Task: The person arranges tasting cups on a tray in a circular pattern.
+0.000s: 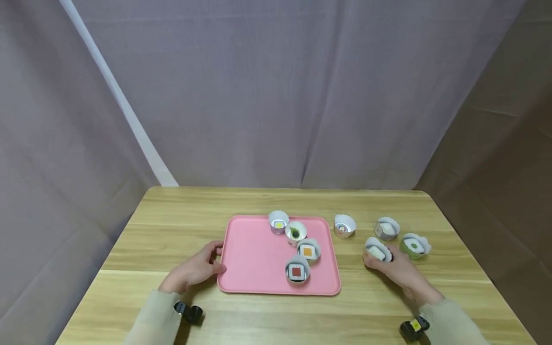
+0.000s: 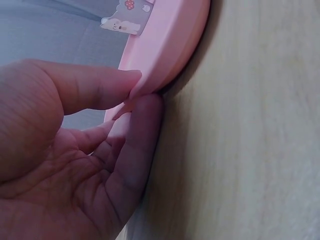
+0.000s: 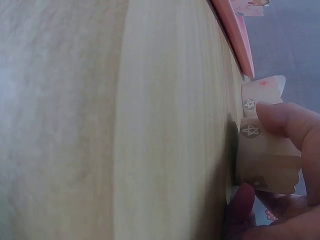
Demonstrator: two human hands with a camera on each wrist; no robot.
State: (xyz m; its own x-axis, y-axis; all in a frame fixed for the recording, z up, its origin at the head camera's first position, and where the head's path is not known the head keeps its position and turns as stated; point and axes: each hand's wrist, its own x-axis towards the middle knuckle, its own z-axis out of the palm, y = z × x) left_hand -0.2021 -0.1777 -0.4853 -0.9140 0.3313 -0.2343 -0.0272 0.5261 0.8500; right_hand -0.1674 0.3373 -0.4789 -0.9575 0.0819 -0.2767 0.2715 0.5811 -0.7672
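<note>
In the head view my left hand (image 1: 196, 267) holds the left edge of a pink tray (image 1: 254, 258). The left wrist view shows the thumb on the rim and fingers beneath it. My right hand (image 1: 403, 273) grips a paper baking cup (image 1: 374, 247) with a whitish piece inside, to the right of the tray. In the right wrist view this beige cup (image 3: 270, 152) stands between thumb and fingers, close to the tabletop. On the tray's right half sit a red-centred cup (image 1: 297, 270), an orange-centred cup (image 1: 308, 251), a green-filled cup (image 1: 296, 233) and a yellow-centred cup (image 1: 278, 222).
A silvery-white cup (image 1: 344, 225) stands just right of the tray. Beyond my right hand are a cup with a white piece (image 1: 386, 228) and a green cup (image 1: 415, 246). All rest on a wooden table (image 1: 194, 211) with grey curtains (image 1: 258, 96) behind.
</note>
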